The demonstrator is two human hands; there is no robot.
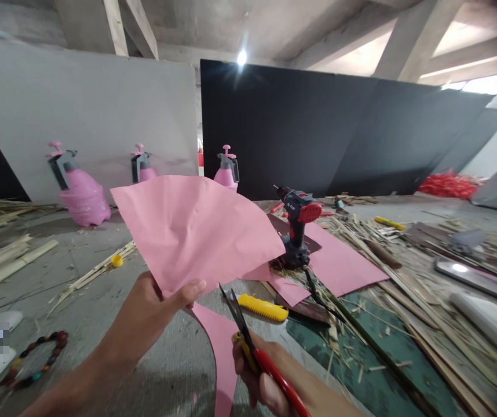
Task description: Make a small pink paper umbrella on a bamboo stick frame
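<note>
My left hand [148,315] pinches the lower corner of a fan-shaped sheet of pink paper [200,231], thumb in front and fingers behind. The sheet stands up, its curved edge at the top. In my right hand [270,370] are scissors [248,336] with red and yellow handles and dark blades parted slightly, their tips just below the paper's lower edge. A curved pink paper strip [220,347] hangs or lies below, between my hands. Behind the scissors lies a yellow utility knife [263,307].
A cordless drill [297,226] stands behind the sheet, near flat pink paper [344,266]. Pink spray bottles [84,197] line the back. Bamboo strips [387,359] litter the right over a green mat [361,347]. A beaded bracelet [35,359] lies at left.
</note>
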